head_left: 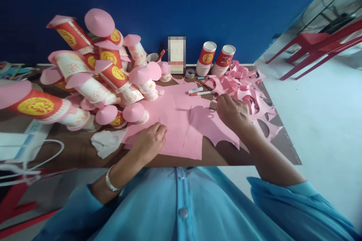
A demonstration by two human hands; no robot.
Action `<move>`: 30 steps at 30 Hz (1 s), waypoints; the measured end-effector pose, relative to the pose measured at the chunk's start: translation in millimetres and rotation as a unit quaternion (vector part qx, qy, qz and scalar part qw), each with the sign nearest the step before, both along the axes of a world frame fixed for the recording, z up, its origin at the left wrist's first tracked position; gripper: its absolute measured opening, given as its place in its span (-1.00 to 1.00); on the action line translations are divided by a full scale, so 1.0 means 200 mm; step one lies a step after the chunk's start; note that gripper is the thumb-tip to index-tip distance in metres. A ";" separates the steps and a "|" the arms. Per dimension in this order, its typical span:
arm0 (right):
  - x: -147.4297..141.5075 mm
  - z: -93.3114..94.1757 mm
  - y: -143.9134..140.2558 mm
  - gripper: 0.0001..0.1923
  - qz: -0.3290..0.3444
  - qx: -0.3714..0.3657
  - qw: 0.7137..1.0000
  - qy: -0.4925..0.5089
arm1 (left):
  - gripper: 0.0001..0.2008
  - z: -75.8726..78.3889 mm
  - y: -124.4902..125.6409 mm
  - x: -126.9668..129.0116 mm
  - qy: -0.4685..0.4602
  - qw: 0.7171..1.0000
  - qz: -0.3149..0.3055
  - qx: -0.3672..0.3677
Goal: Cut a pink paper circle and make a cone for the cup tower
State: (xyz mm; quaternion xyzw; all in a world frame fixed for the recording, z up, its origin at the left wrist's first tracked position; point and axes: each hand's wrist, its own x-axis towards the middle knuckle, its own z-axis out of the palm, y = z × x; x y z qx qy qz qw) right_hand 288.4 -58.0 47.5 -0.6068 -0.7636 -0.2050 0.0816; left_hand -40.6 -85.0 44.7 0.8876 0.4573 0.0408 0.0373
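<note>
I see my left hand [149, 140] curled up, pressing down on the pink paper [181, 120] on the brown table [79, 150]. My right hand [233, 111] is curled at the paper's far edge; I cannot tell what it grips. Pink scraps [249, 86] lie beside it

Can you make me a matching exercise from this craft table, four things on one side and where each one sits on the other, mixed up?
Things:
1. left hand
2. right hand
3. two upright paper cups
4. pile of cups with pink cone lids

Places:
A. standing at the blue wall, beside the pink offcuts
B. heaped on the left part of the table
C. resting on the near edge of the pink sheet
D. at the sheet's far right, next to the cut-out scraps

Pairs: 1-C, 2-D, 3-A, 4-B
</note>
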 end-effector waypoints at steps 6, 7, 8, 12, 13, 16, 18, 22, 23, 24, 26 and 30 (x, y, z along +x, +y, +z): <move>0.07 0.14 -0.04 -0.75 -0.044 0.094 0.991 0.089 | -0.80 0.17 0.17 0.25 -0.125 0.980 -0.082 0.133; 0.07 0.15 -0.04 -0.74 -0.051 0.112 0.988 0.096 | -0.79 0.18 0.22 0.34 -0.125 0.978 -0.094 0.139; 0.08 0.17 -0.04 -0.74 -0.057 0.131 0.985 0.101 | -0.77 0.18 0.28 0.43 -0.123 0.976 -0.110 0.139; 0.09 0.19 -0.05 -0.74 -0.071 0.163 0.978 0.106 | -0.76 0.08 0.50 0.79 -0.124 0.976 -0.174 0.049; 0.09 0.19 -0.06 -0.75 -0.072 0.160 0.979 0.105 | -0.79 0.03 0.53 0.86 -0.123 0.974 -0.192 0.008; 0.12 0.17 -0.10 -0.75 -0.072 0.147 0.982 0.098 | -0.77 -0.08 0.57 0.93 -0.122 0.971 -0.206 -0.021; 0.14 0.15 -0.12 -0.74 -0.073 0.140 0.983 0.096 | -0.73 -0.12 0.55 0.88 -0.132 0.973 -0.187 -0.021; 0.19 0.10 -0.14 -0.72 -0.082 0.117 0.985 0.099 | -0.73 -0.11 0.47 0.71 -0.126 0.980 -0.152 -0.008; 0.20 0.09 -0.14 -0.72 -0.084 0.109 0.985 0.099 | -0.69 -0.09 0.45 0.67 -0.102 0.983 -0.155 -0.008; 0.20 0.08 -0.13 -0.72 -0.083 0.103 0.986 0.098 | -0.62 -0.07 0.42 0.64 -0.069 0.984 -0.163 -0.014; 0.19 0.06 -0.12 -0.74 -0.075 0.097 0.988 0.093 | -0.59 -0.02 0.36 0.61 -0.013 0.986 -0.164 -0.020; 0.15 0.04 -0.09 -0.78 -0.044 0.107 0.989 0.094 | -0.80 0.00 0.29 0.62 -0.010 0.987 -0.161 -0.022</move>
